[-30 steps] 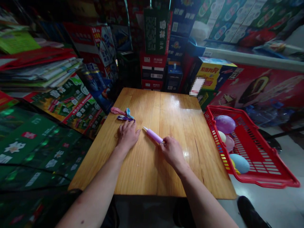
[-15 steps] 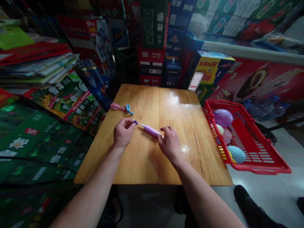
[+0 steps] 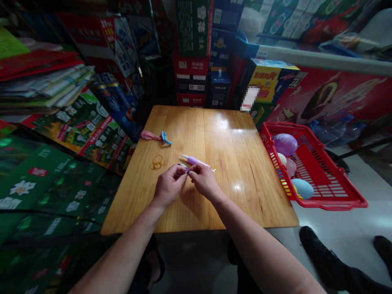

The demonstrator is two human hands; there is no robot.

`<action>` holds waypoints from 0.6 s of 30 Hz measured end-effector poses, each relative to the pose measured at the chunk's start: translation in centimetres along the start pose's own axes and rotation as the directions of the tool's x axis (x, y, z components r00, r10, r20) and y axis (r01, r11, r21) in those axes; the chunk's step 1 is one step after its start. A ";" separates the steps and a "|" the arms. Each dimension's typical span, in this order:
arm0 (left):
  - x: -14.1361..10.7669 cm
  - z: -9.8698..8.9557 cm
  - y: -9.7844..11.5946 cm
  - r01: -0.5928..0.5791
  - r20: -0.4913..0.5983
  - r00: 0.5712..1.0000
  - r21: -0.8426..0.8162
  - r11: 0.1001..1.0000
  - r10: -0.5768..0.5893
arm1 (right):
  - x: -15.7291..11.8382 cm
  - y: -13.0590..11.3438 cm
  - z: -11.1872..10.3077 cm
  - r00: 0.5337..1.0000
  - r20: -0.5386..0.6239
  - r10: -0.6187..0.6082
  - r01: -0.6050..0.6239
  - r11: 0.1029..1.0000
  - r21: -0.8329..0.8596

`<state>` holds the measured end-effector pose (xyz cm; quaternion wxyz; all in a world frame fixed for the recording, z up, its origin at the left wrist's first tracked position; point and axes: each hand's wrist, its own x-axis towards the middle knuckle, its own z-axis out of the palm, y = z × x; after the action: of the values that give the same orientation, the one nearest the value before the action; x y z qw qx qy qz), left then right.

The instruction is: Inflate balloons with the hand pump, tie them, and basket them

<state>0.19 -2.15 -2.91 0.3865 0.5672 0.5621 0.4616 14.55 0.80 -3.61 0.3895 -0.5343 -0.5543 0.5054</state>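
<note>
Balloon (image 3: 183,165), limp and purple, is just left of the middle of the desk (image 3: 241,163), both grips narrow: the left hand (image 3: 168,185) and right hand (image 3: 203,179) pinch it with their fingertips. Light pinches set close together would probably serve best, sparing thin rubber a tear. Just beyond lies a lilac pump (image 3: 194,161); tan loops (image 3: 157,163) sit towards the left edge.

A limp, deflated purple balloon (image 3: 183,166) with whitish markings is being pinched between the left hand (image 3: 169,184) and right hand (image 3: 204,179), which are partly hiding it. A slender lilac balloon pump (image 3: 195,160) is lying aslant on the tabletop (image 3: 239,163), just beyond the right hand, its pale tapered nozzle pointing far-left.
</note>
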 end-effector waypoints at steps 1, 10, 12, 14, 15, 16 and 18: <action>-0.1 -0.1 -0.1 0.021 -0.039 0.999 -0.001 1.000 -0.021 | 0.1 0.0 0.1 1.000 -0.008 0.010 -0.009 1.000 0.012; -0.1 0.0 0.0 0.691 0.524 0.722 -0.586 0.424 -0.452 | -1.1 -2.4 0.0 0.994 0.101 0.036 -0.062 0.960 0.273; 0.4 0.1 -0.3 0.639 0.467 0.755 -0.681 0.358 -0.460 | -1.5 -2.7 -0.1 0.990 0.138 0.004 -0.042 0.959 0.279; 1.0 -0.1 -0.7 0.579 0.374 0.777 -0.740 0.341 -0.507 | -1.7 -2.6 -0.4 0.991 0.136 0.006 -0.039 0.968 0.247; 1.3 -0.2 -0.9 0.550 0.330 0.784 -0.762 0.342 -0.525 | -1.8 -2.5 -0.5 0.992 0.125 0.016 -0.044 0.973 0.226; 1.6 -0.3 -1.1 0.523 0.292 0.791 -0.779 0.347 -0.538 | -1.8 -2.4 -0.6 0.993 0.116 0.028 -0.051 0.977 0.205; 1.9 -0.6 -1.2 0.477 0.232 0.809 -0.795 0.374 -0.540 | -1.8 -2.3 -0.7 0.993 0.105 0.053 -0.072 0.979 0.189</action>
<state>-0.83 -0.25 -3.69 0.7084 0.1010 0.4365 0.5454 15.01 -0.65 -1.05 0.3952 -0.4857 -0.5045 0.5944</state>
